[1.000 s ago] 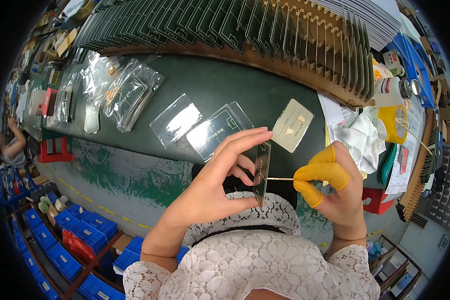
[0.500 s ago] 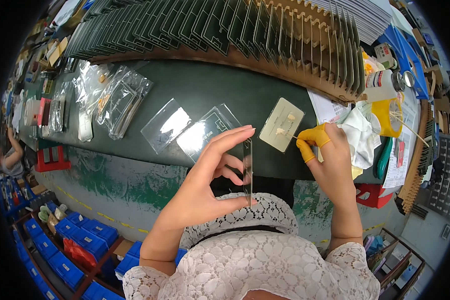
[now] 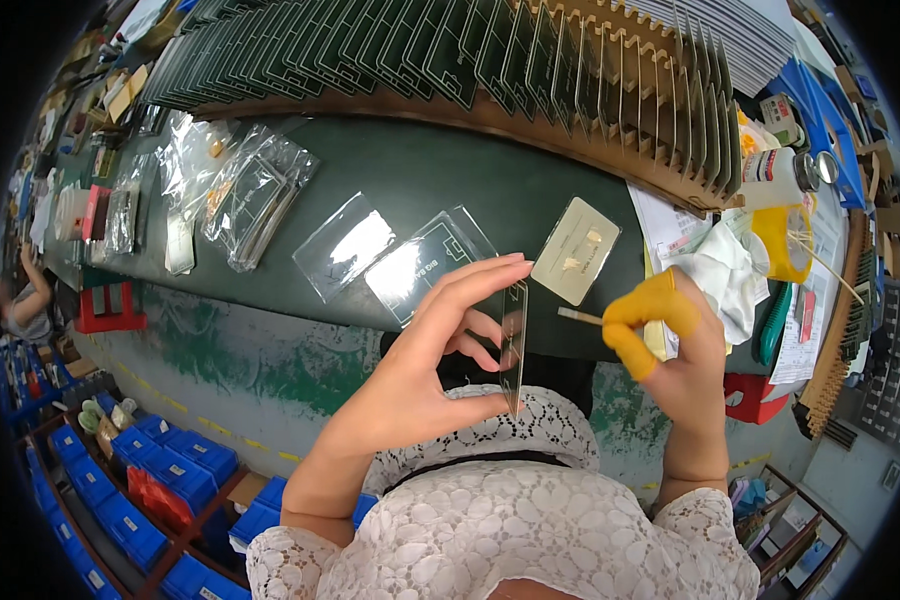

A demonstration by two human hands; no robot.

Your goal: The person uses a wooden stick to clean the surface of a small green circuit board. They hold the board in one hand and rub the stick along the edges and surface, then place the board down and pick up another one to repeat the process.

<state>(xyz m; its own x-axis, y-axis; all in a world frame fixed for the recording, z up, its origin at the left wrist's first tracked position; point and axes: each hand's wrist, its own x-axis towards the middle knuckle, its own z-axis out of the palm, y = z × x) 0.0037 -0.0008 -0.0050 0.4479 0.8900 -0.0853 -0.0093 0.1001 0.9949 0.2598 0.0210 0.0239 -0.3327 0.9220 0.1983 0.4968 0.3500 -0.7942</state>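
My left hand (image 3: 415,375) grips a thin, glossy rectangular panel (image 3: 512,345) by its edges, fingers above and thumb below. The panel stands nearly edge-on over my lap at the table's front edge. My right hand (image 3: 682,345), with yellow covers on thumb and forefinger, pinches a thin stick (image 3: 579,316) with a pale, flat tip. That tip points toward the panel, a gap apart from it. Just beyond the stick lies a beige card (image 3: 562,265) bearing a few pale dabs. Left of it, a clear panel with white lines (image 3: 425,262) and a transparent sheet (image 3: 338,255) lie flat.
A long brown rack (image 3: 450,115) of upright dark panels spans the back. Bagged panels (image 3: 255,200) lie at the left. On the right are a white cloth (image 3: 722,275), a yellow container (image 3: 782,235) with sticks, a white bottle (image 3: 770,178) and a green-handled tool (image 3: 774,325).
My right hand has drawn the stick off the beige card, bringing its tip nearer to me. The left hand still holds the panel, at nearly the same place.
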